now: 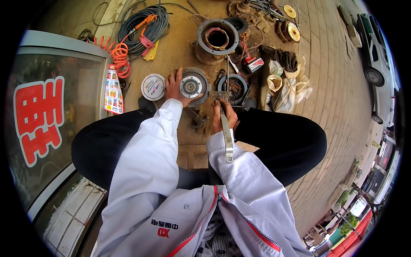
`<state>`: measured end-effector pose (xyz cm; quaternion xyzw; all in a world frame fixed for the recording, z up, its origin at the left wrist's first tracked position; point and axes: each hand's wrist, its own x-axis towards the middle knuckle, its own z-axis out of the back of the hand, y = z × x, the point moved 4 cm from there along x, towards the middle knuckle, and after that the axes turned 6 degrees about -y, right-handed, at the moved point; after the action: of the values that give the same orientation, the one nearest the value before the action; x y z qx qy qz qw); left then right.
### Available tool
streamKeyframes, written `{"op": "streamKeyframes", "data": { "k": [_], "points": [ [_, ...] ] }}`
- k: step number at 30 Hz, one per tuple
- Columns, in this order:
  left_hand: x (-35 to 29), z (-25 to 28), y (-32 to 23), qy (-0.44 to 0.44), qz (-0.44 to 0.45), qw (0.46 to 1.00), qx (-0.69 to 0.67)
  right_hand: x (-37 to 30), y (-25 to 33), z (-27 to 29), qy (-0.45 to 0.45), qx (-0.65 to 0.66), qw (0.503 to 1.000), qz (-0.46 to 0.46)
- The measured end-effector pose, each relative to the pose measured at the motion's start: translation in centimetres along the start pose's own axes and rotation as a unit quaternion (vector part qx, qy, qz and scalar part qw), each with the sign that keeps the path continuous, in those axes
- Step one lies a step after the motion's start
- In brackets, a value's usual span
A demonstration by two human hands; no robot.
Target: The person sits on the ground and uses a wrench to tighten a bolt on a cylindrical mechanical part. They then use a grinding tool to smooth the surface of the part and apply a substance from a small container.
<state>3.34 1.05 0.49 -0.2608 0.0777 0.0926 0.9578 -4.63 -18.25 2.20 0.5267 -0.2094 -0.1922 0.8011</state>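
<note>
My left hand grips the rim of a round metal end cover, which has a bearing-like ring at its centre. A white round tin or lid lies just left of that hand. In my right hand is a flat metal handle tool, its lower end lying over my sleeve. A small metal plate sits at its upper end, close to the end cover's right edge; I cannot tell whether they touch. Just beyond my right hand is a round dish with screws or bolts in it.
A motor housing with a winding inside stands ahead. A red cordless tool and plastic bags lie right. Coiled dark hose and an orange spiral hose are far left, beside a glass door. A white car is far right.
</note>
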Motion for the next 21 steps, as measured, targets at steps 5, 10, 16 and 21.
{"op": "streamKeyframes", "data": {
  "k": [5,10,16,21],
  "points": [
    [-0.1,-0.2,0.2,-0.008,-0.010,1.000,-0.003,2.9,0.4,-1.9,0.028,0.007,0.999,-0.017],
    [-0.1,0.3,-0.2,-0.009,-0.012,1.000,0.002,-0.4,-0.3,0.1,0.002,0.005,0.999,-0.054],
    [1.0,0.8,-0.4,0.019,-0.065,0.998,-0.008,3.4,1.4,-1.7,0.037,-0.022,0.999,0.002],
    [1.0,1.7,-0.3,0.021,-0.072,0.997,0.019,0.4,1.4,-0.1,0.009,-0.022,0.997,-0.078]
  ]
}}
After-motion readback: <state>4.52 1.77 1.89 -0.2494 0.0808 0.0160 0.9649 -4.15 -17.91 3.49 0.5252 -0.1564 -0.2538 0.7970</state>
